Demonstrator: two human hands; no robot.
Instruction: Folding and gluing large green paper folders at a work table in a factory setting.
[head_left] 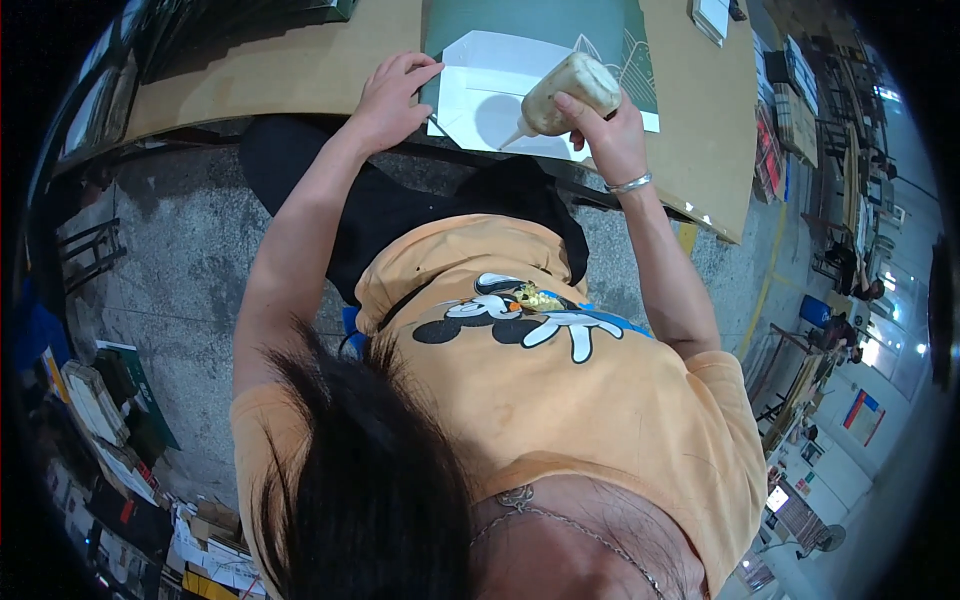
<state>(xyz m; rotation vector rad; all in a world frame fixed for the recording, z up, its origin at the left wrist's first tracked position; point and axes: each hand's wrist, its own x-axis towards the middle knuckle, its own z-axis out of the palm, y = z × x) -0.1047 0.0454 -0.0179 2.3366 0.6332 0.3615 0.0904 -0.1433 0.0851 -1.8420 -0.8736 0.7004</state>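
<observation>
Brown tabletop [700, 130] spans the far side of the view, above a speckled grey floor [180, 300] in a cluttered workshop, with boards and stacked goods bending along the rim. On the table lies a green sheet [535, 18] with pale line drawing at its right, and over its near part sits a white card piece [470, 90] with angled corners, its near edge close to the table's front edge. This card lies between the two hands. To its left, the person's left hand [395, 100] is loosely spread, thumb apart from the fingers, with the fingertips at the card's left edge; whether they press on it cannot be told. To its right, the right hand [610, 135] is wrapped around a cloudy, pale squeeze bottle [562, 95], holding it tilted over the card's right part. The bottle's narrow nozzle [513, 138] points down and to the left, its tip just by the card's near edge; contact there is unclear. A silver bracelet [629, 184] circles the right wrist.
</observation>
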